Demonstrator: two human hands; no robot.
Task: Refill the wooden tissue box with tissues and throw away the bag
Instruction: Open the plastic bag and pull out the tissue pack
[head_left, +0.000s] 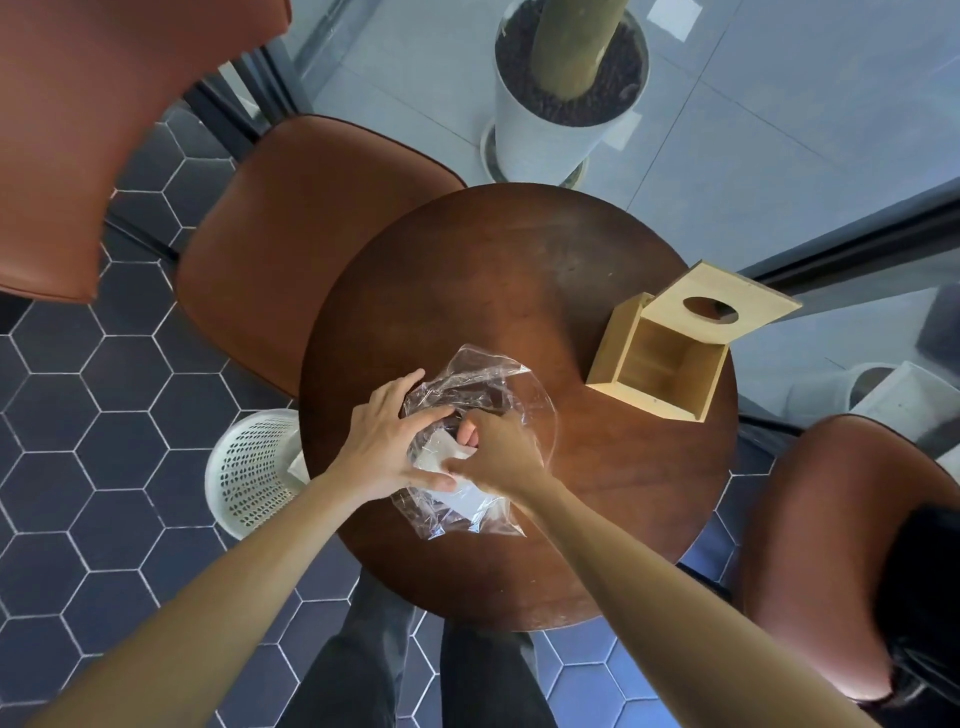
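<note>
Here: clear bag (470, 410) with white tissues (441, 457) inside, on round desk (493, 260). Left grip (389, 441) closed on bag, thumb pressing tissues; right grip (493, 452) pinching bag just beside it. Box (660, 364), lid (722, 306) swung open, beyond right grip. White basket (249, 467) on floor, left of left grip.

On the round table (519, 270), a clear plastic bag (470, 384) is gripped by the left hand (389, 441) and right hand (498, 452), apparently around white tissues (441, 452); the wooden tissue box (660, 358) lies open nearby.
</note>
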